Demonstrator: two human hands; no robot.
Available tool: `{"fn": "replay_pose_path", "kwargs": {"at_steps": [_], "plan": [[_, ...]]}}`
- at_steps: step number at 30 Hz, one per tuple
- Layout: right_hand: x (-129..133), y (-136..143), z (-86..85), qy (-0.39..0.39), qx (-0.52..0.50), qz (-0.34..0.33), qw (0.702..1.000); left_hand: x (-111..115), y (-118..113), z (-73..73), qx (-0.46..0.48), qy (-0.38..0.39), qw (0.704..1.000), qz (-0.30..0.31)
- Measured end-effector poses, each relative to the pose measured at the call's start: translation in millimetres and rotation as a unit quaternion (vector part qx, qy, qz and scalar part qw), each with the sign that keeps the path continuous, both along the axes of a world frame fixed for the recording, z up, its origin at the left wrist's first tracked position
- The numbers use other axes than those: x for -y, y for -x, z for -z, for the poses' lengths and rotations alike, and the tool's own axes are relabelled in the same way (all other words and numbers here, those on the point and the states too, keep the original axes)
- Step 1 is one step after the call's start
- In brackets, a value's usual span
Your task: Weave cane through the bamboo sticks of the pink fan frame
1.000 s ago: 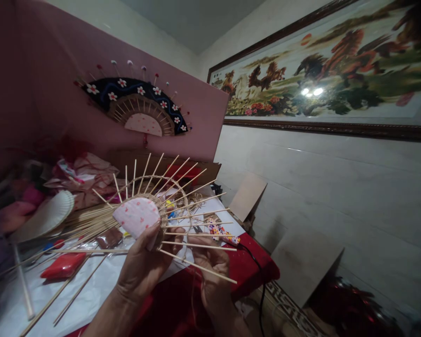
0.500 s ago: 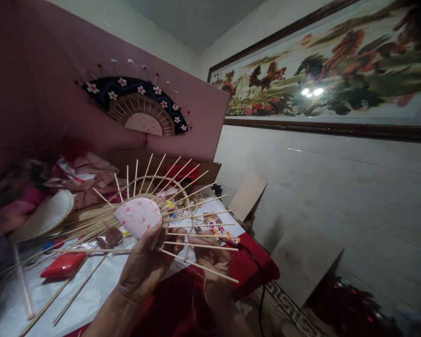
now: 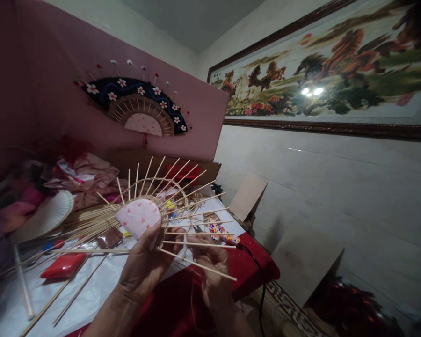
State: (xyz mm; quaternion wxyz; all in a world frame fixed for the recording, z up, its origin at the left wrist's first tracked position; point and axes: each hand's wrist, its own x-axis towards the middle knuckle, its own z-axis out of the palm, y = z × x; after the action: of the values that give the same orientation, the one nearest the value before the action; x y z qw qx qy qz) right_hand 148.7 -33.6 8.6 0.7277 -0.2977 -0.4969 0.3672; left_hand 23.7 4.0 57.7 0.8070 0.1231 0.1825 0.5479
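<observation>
My left hand (image 3: 149,255) is closed on a half-woven fan (image 3: 138,216), its thumb on the pink-and-white patterned cloth centre. Thin wooden sticks spread outward from the fan like rays. Twine is woven tightly round the centre, and a looser ring of twine (image 3: 186,199) crosses the sticks farther out. Among the lower sticks, my right hand (image 3: 212,257) has its fingers pinched at the twine, partly hidden behind the sticks. A loose tail of twine hangs below that hand.
A glue gun with a colourful pattern (image 3: 219,232) lies on the table, its black cord (image 3: 256,262) running off the edge. Bundled sticks (image 3: 94,213), a red packet (image 3: 63,266) and a brown packet (image 3: 109,238) lie left. A finished dark fan (image 3: 140,90) hangs on the pink board.
The fan has tilted and shifted very slightly, its right-hand sticks a little higher and more to the left. My right hand has moved slightly up and left along the twine.
</observation>
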Motion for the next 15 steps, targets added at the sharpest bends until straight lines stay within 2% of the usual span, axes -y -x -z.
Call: {"fn": "replay_pose_path", "kwargs": {"at_steps": [4,9,15], "plan": [[2.1,1.6,-3.7,0.006,-0.029,0.001,1.0,-0.7,-1.3,0.4,-0.001,-0.011,1.0,0.007],[2.7,3.6,-7.3,0.02,-0.075,-0.048,0.996,-0.2,-1.5,1.5,0.0,-0.006,1.0,0.005],[0.7,-3.6,0.8,0.031,-0.044,-0.011,0.998,-1.6,-0.8,2.0,0.004,-0.005,1.0,0.0]]}}
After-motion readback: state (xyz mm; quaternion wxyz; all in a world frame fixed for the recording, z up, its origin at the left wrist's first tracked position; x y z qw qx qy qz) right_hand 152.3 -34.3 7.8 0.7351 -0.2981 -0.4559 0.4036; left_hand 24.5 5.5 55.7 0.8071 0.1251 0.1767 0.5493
